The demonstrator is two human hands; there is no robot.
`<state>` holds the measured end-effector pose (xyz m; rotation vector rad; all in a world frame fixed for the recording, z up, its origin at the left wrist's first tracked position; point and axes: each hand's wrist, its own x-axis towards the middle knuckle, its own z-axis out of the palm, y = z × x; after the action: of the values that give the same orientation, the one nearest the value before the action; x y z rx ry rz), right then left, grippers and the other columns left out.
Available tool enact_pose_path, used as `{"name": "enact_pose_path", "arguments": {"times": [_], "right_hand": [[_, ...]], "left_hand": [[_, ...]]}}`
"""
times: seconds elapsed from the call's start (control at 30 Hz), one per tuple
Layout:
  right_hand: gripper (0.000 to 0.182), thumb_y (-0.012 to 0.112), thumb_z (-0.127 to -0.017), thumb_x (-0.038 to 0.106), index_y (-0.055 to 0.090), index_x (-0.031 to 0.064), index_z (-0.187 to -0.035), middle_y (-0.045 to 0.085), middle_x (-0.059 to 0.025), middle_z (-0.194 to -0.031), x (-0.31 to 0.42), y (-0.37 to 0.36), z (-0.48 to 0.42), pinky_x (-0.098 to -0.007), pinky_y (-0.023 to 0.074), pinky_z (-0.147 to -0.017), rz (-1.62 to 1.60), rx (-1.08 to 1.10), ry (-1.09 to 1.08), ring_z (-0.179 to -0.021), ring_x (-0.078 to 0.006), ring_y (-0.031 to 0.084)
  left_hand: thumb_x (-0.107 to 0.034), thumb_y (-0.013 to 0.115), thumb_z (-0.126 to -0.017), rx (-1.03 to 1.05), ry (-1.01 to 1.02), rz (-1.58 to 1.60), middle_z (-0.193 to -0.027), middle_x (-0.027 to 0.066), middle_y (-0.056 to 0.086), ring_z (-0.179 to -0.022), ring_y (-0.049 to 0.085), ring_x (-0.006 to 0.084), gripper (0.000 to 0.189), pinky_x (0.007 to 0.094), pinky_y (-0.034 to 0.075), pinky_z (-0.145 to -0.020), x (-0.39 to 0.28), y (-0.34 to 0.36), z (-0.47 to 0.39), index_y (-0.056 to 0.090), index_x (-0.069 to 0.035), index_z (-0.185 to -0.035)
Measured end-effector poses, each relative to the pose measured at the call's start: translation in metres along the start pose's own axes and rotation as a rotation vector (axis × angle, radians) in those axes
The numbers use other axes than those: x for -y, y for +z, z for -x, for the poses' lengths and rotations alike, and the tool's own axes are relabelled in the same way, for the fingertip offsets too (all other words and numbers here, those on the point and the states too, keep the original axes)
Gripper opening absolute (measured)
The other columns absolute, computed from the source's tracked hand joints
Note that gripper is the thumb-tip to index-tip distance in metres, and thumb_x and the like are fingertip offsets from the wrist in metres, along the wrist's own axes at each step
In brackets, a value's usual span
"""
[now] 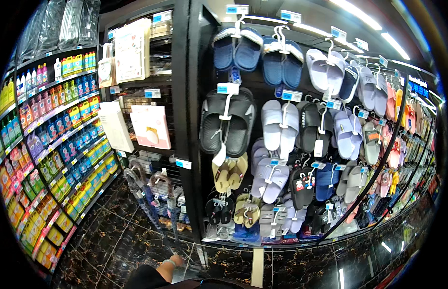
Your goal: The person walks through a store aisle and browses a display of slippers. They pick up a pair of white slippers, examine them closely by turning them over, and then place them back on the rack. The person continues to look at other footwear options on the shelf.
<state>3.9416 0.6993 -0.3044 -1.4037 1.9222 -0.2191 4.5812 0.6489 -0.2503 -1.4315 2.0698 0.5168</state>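
My left hand (177, 260) shows at the bottom of the view, past a dark sleeve and a pale band on the wrist. It hangs low over the dark marbled floor, and its fingers are too small and blurred to make out. My right hand is out of view. Before me stands a black shelving unit hung with slippers. Large black slippers (227, 123), navy slippers (247, 54) and white slippers (280, 124) hang there on white hooks. Umbrellas (169, 202) with curved handles hang low at the unit's left end, nearest to my hand.
To the left, shelves hold yellow bottles (97, 177) and other packaged goods. A boxed item with a pink front (150, 127) hangs on the end rack. A black post (195, 119) stands beside the slippers. Glossy floor tiles (303, 265) run along the front.
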Motion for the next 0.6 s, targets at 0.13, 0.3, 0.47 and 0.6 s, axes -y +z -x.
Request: {"name": "enact_pose_path", "arguments": {"times": [0.13, 0.3, 0.47, 0.6], "right_hand": [[0.029, 0.052, -0.081, 0.035, 0.064, 0.0108, -0.090, 0.060, -0.0152, -0.084, 0.029, 0.023, 0.041, -0.0388, 0.0419, -0.070, -0.166, -0.039, 0.123, -0.080, -0.0296, 0.055], [0.031, 0.050, -0.082, 0.034, 0.064, 0.0067, -0.085, 0.061, -0.0139, -0.079, 0.070, 0.074, 0.064, -0.0391, 0.0425, -0.066, -0.327, -0.010, 0.143, -0.074, -0.0289, 0.056], [0.035, 0.048, -0.084, 0.033, 0.065, 0.0025, -0.081, 0.062, -0.0127, -0.073, 0.030, 0.110, 0.099, -0.0394, 0.0431, -0.062, -0.487, 0.016, 0.138, -0.068, -0.0282, 0.057], [0.034, 0.049, -0.084, 0.033, 0.064, 0.0024, -0.085, 0.063, -0.0126, -0.076, 0.081, 0.107, 0.127, -0.0390, 0.0437, -0.060, -0.147, 0.022, -0.068, -0.067, -0.0268, 0.057]], "left_hand": [[-0.029, 0.046, -0.084, -0.347, -0.286, 0.513, -0.097, 0.0145, 0.062, -0.091, 0.059, 0.0316, 0.031, 0.0416, 0.049, -0.070, 0.014, -0.007, 0.025, 0.064, -0.004, -0.091], [-0.032, 0.042, -0.084, -0.094, -0.474, 0.457, -0.118, 0.0138, 0.052, -0.106, 0.052, 0.0295, 0.037, 0.0402, 0.042, -0.087, 0.067, 0.114, 0.066, 0.055, -0.011, -0.112], [-0.031, 0.050, -0.080, 0.250, -0.407, 0.613, -0.120, 0.0101, 0.051, -0.107, 0.051, 0.0269, 0.039, 0.0388, 0.043, -0.086, 0.074, 0.187, 0.129, 0.054, -0.013, -0.114], [-0.029, 0.056, -0.077, 0.326, -0.415, 0.587, -0.120, 0.0073, 0.052, -0.106, 0.052, 0.0250, 0.039, 0.0382, 0.045, -0.082, 0.079, 0.217, 0.160, 0.056, -0.013, -0.112]]}}
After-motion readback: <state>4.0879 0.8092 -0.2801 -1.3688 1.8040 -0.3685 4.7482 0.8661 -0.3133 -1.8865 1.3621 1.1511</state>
